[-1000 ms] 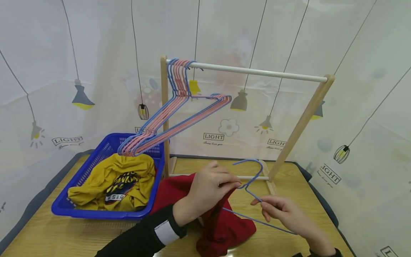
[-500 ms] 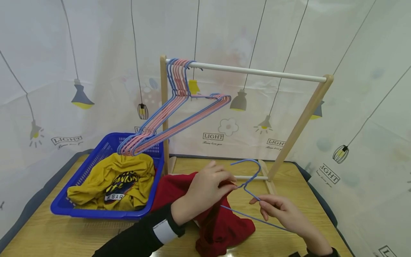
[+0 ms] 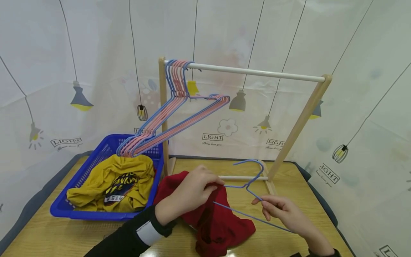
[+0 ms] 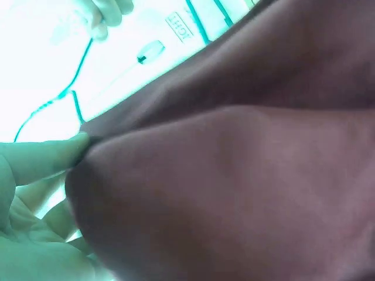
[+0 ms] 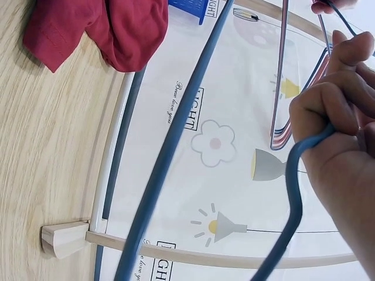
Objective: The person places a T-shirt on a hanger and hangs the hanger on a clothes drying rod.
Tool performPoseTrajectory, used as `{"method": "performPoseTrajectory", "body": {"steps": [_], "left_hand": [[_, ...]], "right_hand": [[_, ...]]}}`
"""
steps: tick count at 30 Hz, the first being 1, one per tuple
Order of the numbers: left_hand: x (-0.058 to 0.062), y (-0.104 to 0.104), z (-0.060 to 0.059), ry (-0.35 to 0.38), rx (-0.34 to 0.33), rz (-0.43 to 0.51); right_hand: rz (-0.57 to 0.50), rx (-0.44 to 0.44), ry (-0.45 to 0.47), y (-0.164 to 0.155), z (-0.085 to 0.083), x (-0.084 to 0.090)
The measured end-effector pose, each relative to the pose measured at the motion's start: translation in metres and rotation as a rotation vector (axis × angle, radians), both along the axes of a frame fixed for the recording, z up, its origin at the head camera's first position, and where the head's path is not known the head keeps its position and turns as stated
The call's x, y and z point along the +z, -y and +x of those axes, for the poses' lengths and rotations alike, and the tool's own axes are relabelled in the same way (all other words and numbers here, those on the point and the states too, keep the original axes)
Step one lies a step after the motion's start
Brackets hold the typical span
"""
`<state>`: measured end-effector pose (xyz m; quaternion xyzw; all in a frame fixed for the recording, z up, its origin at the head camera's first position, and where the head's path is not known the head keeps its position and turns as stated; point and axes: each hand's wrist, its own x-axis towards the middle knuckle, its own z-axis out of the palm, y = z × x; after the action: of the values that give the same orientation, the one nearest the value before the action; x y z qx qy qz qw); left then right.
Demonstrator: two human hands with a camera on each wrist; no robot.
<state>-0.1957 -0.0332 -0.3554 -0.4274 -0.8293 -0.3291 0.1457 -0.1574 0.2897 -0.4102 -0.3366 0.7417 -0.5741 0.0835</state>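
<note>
A red garment (image 3: 221,225) lies bunched on the table, its upper part raised. My left hand (image 3: 189,191) pinches its edge between thumb and fingers; the left wrist view shows the cloth (image 4: 234,187) close up. My right hand (image 3: 284,212) pinches the right shoulder of a blue clothes hanger (image 3: 247,185), hook upward. The hanger's left end goes in at the garment or behind my left hand, so that end is hidden. In the right wrist view, the blue hanger (image 5: 171,140) crosses in front of the curled right fingers (image 5: 328,105).
A rack with a white rail (image 3: 257,72) stands behind the hands. Several pink and blue hangers (image 3: 173,107) hang at its left end. A blue basket (image 3: 96,214) at the left holds a yellow garment (image 3: 112,185). The wooden table (image 3: 308,200) extends to the right.
My left hand has moved left and slightly down with the garment's edge. More of the hanger's left shoulder shows beside it. The right hand and hanger stay nearly still.
</note>
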Motion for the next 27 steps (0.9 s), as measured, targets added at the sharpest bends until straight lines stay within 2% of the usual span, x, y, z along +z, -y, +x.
{"method": "performPoseTrajectory", "body": {"steps": [2, 4, 6, 8, 12, 15, 20, 23, 25, 27], "left_hand": [[-0.001, 0.005, -0.001, -0.004, -0.003, 0.021], [-0.001, 0.009, -0.003, 0.026, 0.007, 0.039], [-0.001, 0.014, -0.005, 0.047, 0.043, 0.044], [-0.002, 0.018, -0.007, 0.024, 0.108, 0.034], [-0.004, 0.026, -0.01, -0.163, 0.259, -0.024], [-0.006, 0.031, -0.012, -0.292, 0.322, -0.065], [-0.007, 0.037, -0.014, -0.495, 0.325, -0.118], [-0.002, 0.043, -0.013, -0.629, 0.33, -0.115], [0.002, 0.047, -0.012, -0.678, 0.336, -0.091], [0.005, 0.051, -0.01, -0.675, 0.314, -0.052]], "right_hand": [[-0.005, 0.006, 0.008, -0.001, 0.001, 0.0], [-0.02, 0.017, 0.009, -0.002, 0.001, -0.001], [-0.035, 0.028, 0.004, -0.003, 0.001, -0.002], [-0.053, 0.039, 0.002, -0.004, 0.001, -0.003], [-0.071, 0.043, -0.009, -0.007, 0.001, -0.003], [-0.066, 0.028, -0.011, -0.009, 0.001, -0.003], [-0.063, 0.016, -0.008, -0.01, 0.0, -0.002], [-0.069, 0.023, -0.012, -0.011, 0.0, -0.001], [-0.071, 0.03, -0.015, -0.011, 0.0, 0.0], [-0.074, 0.043, -0.016, -0.011, -0.001, 0.001]]}}
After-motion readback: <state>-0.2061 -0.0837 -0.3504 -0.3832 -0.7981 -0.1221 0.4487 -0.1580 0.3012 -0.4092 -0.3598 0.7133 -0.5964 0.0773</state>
